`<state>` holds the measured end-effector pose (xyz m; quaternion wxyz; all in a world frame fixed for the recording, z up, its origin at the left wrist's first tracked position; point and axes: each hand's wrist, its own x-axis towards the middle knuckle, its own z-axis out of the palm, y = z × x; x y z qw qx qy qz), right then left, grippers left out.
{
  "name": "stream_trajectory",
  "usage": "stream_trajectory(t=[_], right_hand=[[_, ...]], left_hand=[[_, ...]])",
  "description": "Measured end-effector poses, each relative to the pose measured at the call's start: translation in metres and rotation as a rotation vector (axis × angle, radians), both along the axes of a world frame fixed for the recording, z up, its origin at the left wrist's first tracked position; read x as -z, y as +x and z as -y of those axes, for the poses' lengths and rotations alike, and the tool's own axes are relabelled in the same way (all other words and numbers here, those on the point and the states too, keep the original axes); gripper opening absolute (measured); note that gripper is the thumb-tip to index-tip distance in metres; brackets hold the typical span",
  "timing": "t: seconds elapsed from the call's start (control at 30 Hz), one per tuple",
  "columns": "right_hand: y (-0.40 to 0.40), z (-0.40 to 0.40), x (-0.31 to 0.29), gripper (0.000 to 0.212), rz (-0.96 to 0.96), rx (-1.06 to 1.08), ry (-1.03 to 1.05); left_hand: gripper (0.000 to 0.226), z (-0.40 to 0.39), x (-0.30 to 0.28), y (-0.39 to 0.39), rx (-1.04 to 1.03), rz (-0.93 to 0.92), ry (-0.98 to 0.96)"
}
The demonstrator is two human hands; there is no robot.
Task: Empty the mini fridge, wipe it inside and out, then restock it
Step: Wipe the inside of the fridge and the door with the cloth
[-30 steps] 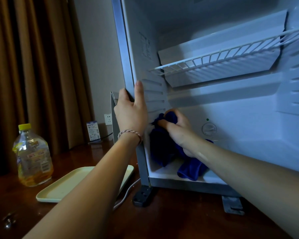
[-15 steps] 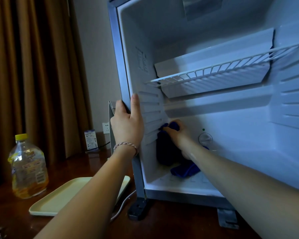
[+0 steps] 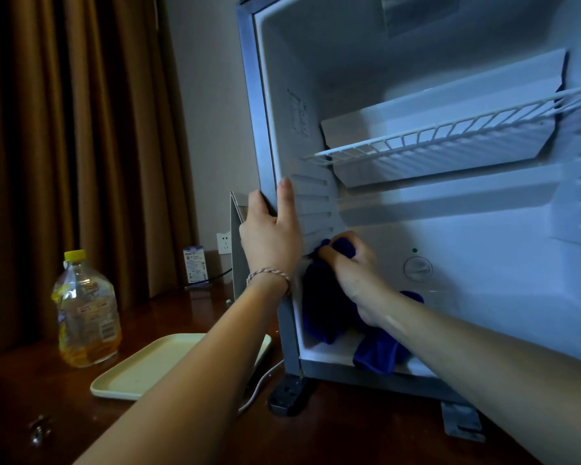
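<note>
Mini fridge: open on dark table. My left hand grips its left frame; my right hand clutches blue cloth, seemingly against lower-left inner wall.

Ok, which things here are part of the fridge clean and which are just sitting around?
In the job:
mini fridge, gripped at its frame by the left hand
blue cloth, held by the right hand
wire shelf

Lying about:
bottle
tray
small carton
curtain
</note>
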<state>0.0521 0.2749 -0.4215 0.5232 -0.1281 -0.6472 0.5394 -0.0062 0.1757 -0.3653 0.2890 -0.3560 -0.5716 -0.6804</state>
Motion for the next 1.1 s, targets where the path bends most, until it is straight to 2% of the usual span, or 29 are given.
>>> stream_trajectory(t=[0.13,0.27,0.43,0.6,0.7,0.8,0.87,0.97,1.07,1.1], right_hand=[[-0.013,-0.027,-0.007,0.017,0.025,0.079,-0.11],[-0.012,-0.047,-0.014,0.013,0.115,0.104,-0.098],[-0.002,-0.035,-0.009,0.013,0.131,0.068,-0.092],[-0.002,0.002,0.006,0.018,0.048,0.129,0.099],[-0.006,0.015,0.011,0.028,-0.015,0.229,0.208],[-0.003,0.009,0.002,0.016,-0.1,0.264,0.272],[-0.003,-0.006,-0.006,0.019,-0.126,0.302,0.291],[-0.011,-0.029,-0.013,0.021,-0.094,0.273,0.232],[-0.02,-0.055,-0.019,0.009,0.005,0.229,0.147],[-0.022,-0.063,-0.02,0.011,0.032,0.231,0.127]], left_hand=[[0.046,-0.002,0.001,-0.004,0.023,-0.022,0.002],[0.043,-0.001,0.001,-0.005,0.061,-0.053,0.006],[0.045,0.001,0.001,-0.003,0.037,-0.04,0.004],[0.048,0.0,0.001,-0.001,0.023,-0.017,0.019],[0.048,0.002,0.001,0.0,0.023,-0.01,0.002],[0.049,0.002,0.0,0.0,0.007,-0.008,-0.005],[0.049,0.001,0.001,-0.001,0.006,-0.014,-0.002],[0.048,-0.001,0.002,-0.004,0.02,-0.037,0.014],[0.047,-0.003,0.003,-0.004,0.014,-0.05,0.027],[0.047,-0.003,0.003,-0.005,0.01,-0.055,0.03]])
